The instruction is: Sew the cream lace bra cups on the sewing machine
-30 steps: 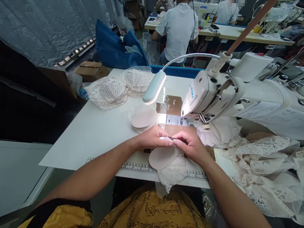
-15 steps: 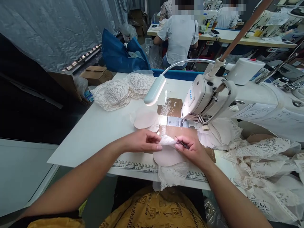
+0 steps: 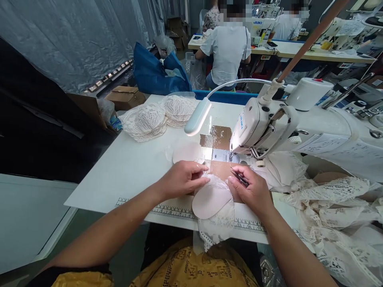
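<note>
A pale bra cup (image 3: 211, 202) with white lace (image 3: 217, 225) along it lies at the table's front edge, and the lace hangs over that edge. My left hand (image 3: 184, 179) pinches the lace at the cup's upper edge between thumb and fingers. Dark, pointed thread snips (image 3: 240, 177) rest in the closed fingers of my right hand (image 3: 253, 187), just right of the cup and apart from it. Behind my left hand lies another pale cup (image 3: 188, 151), partly covered by the fingers.
A white sewing machine (image 3: 257, 123) stands to the right behind my hands, with a lamp (image 3: 197, 117) reaching leftward. Stacked lace cups (image 3: 146, 119) lie at the back left. Lace pieces (image 3: 335, 215) pile up on the right. A person in a white shirt (image 3: 227, 52) sits beyond.
My right hand with the snips has moved right, off the cup's edge. The cup has settled lower and turned, so more of its lace top shows. My left hand stays at the lace.
</note>
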Available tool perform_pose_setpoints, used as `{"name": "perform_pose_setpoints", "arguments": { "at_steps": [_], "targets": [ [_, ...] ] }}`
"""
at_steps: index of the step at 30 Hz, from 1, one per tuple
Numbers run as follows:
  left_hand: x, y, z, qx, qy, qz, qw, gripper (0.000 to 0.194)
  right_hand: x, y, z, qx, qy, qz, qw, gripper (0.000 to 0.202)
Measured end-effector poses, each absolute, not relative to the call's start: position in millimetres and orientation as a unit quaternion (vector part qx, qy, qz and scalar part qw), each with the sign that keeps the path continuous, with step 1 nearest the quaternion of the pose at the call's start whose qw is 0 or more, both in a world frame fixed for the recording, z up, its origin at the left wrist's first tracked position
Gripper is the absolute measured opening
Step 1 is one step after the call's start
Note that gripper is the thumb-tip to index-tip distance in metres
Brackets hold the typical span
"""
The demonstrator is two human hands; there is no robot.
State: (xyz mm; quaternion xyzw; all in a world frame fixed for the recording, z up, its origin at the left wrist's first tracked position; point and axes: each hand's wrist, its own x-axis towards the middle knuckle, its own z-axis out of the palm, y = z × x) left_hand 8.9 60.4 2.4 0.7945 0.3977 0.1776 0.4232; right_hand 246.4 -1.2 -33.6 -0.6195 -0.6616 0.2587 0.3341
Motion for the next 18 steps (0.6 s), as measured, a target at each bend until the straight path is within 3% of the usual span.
{"name": "perform_pose_setpoints", "arguments": {
  "at_steps": [3, 6, 8, 11, 14, 18],
  "targets": [
    [0.1, 84.0, 11.6, 0.824, 0.432, 0.220, 0.293, 0.032, 230.6, -5.1, -34.4, -0.549, -0.755, 0.180, 0.309, 0.024],
    [-1.7, 116.8, 7.6, 0.834, 0.465, 0.186, 0.230, 0.050, 211.1, -8.1, -35.2, -0.427, -0.867, 0.148, 0.212, 0.030],
    [-0.7, 133.7, 0.0, 0.811, 0.506, 0.131, 0.261, 0.060, 208.3, -9.1, -34.2, -0.394, -0.894, 0.158, 0.143, 0.028],
    [-0.4, 139.7, -10.1, 0.776, 0.526, 0.085, 0.338, 0.043, 226.3, -10.4, -29.3, -0.433, -0.878, 0.183, 0.091, 0.019],
    [-2.9, 127.7, -12.5, 0.751, 0.477, 0.093, 0.447, 0.025, 252.4, -11.2, -20.6, -0.513, -0.825, 0.220, 0.089, 0.017],
    [-4.1, 112.0, -8.2, 0.711, 0.406, 0.127, 0.560, 0.028, 253.9, -5.0, -7.8, -0.571, -0.736, 0.325, 0.165, 0.011]
  ]
}}
